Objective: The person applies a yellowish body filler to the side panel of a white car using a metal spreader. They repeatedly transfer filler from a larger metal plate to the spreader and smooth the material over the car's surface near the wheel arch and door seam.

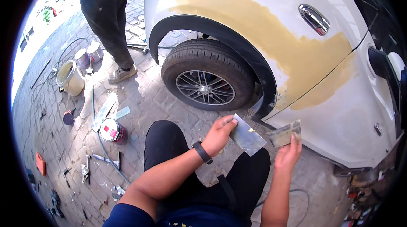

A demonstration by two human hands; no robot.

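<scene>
My left hand (218, 137), with a dark watch strap on its wrist, grips a flat grey rectangular putty board (249, 139) by its upper left edge. A small yellow dab of filler sits on the board. In my right hand (288, 154) is a putty spreader (277, 136), smeared with dried filler and pinched at its right end. Board and spreader are close together but apart, above my knees. Ahead of them is the white car body, with yellow filler (311, 55) spread over the fender and across the door seam.
The car's wheel (205, 88) stands under a black arch trim. A person (106, 15) in dark trousers stands at the upper left. On the paving are a filler tin (113, 131), a white bucket (71, 79), paint cans (95, 52), a hose (93, 100) and scattered tools.
</scene>
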